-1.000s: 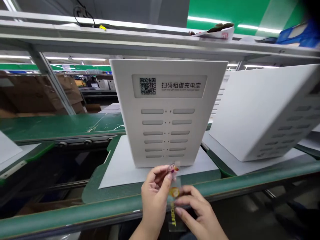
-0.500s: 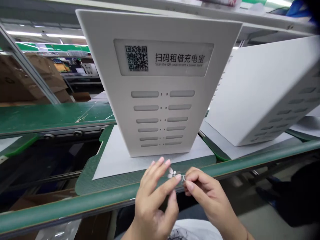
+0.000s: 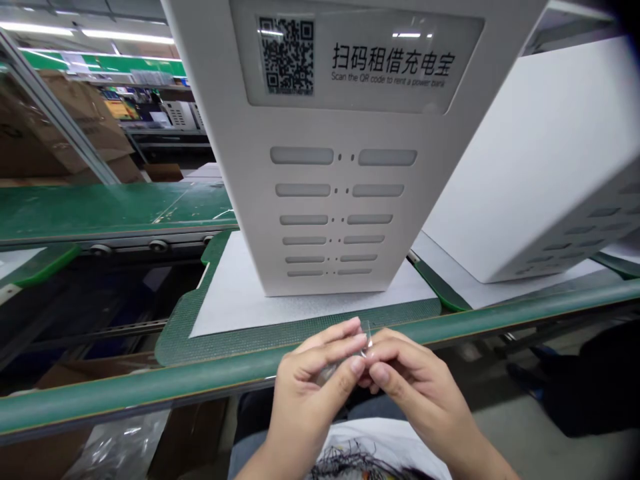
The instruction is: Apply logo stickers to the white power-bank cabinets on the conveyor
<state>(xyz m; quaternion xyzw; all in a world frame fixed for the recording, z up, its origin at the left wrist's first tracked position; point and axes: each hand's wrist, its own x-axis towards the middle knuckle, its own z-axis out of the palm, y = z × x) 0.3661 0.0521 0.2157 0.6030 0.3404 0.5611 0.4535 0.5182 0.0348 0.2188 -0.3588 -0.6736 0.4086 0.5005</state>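
Observation:
A small piece of transparent film [image 3: 367,328] sticks up between my fingertips, with most of it hidden by them. My left hand [image 3: 317,380] pinches its left side between thumb and fingers. On the right side, my right hand [image 3: 417,383] grips the film with thumb and curled fingers, and the two hands touch. Just beyond them stands a white power bank rental cabinet [image 3: 345,130], upright, with a QR code panel [image 3: 365,60] and two columns of slots. It rests on a white sheet [image 3: 230,293] over a green tray [image 3: 185,347].
A second white cabinet [image 3: 525,153] stands to the right on its own sheet. The green line edge [image 3: 150,383] runs between me and the cabinets. Cardboard boxes [image 3: 75,127] are at the back left. Plastic wrap [image 3: 125,440] lies below left. A dark-clad person [image 3: 590,373] is at right.
My left fingers have closed in on the film beside my right hand. Its white flower-shaped mark and lettering, visible before, are now covered. The view has moved nearer the cabinet.

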